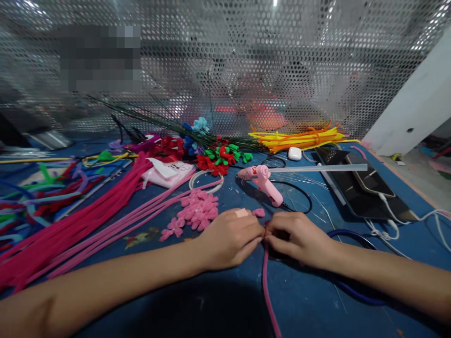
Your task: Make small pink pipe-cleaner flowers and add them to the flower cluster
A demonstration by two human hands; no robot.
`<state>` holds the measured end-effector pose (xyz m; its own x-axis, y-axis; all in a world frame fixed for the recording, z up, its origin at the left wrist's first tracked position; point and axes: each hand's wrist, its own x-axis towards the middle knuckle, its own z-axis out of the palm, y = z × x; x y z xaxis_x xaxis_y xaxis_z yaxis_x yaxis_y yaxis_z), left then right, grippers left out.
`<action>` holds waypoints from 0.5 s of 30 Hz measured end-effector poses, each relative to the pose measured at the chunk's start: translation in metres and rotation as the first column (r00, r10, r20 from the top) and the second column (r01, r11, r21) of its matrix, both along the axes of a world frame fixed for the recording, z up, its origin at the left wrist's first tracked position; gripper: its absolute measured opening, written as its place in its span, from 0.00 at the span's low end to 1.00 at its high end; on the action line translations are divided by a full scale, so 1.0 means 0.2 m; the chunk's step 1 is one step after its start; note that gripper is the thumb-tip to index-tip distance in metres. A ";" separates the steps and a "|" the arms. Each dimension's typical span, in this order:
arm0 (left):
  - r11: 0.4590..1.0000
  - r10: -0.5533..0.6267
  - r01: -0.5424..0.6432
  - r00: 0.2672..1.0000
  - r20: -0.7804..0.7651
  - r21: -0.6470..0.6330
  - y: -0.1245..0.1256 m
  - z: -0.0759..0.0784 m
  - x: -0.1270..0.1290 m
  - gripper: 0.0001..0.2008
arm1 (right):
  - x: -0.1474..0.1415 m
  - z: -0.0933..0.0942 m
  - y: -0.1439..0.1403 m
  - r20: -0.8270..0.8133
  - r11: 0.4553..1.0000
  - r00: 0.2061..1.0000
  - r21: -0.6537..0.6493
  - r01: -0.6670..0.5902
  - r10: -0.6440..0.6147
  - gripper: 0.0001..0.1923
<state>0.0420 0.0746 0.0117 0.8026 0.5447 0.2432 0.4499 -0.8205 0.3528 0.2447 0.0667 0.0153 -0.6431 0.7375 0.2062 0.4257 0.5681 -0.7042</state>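
My left hand (pixel 230 238) and my right hand (pixel 299 237) meet over the blue table, fingertips pinched together. Between them is the upper end of a pink pipe cleaner (pixel 267 281), whose lower length hangs toward the table's near edge. My fingers hide the pinched end itself. One small pink pipe-cleaner flower piece (pixel 258 212) lies just beyond my fingertips. To the left of my left hand is a pile of pink pipe-cleaner flowers (pixel 197 209). A plaster-like patch covers part of the back of my left fingers.
A pink glue gun (pixel 266 184) with a long glue stick stands beyond my hands. Pink pipe cleaners (pixel 88 220) stretch along the left. Yellow pipe cleaners (pixel 299 140) lie at the back, before a perforated metal screen (pixel 225 61). A phone (pixel 374 176) and white cables are at right.
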 end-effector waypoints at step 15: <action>0.856 0.343 -0.154 0.884 0.319 -0.494 -0.01 0.02 0.05 0.09 | 0.00 0.01 0.02 -0.181 0.955 0.965 -0.264 0.137 -0.188 0.12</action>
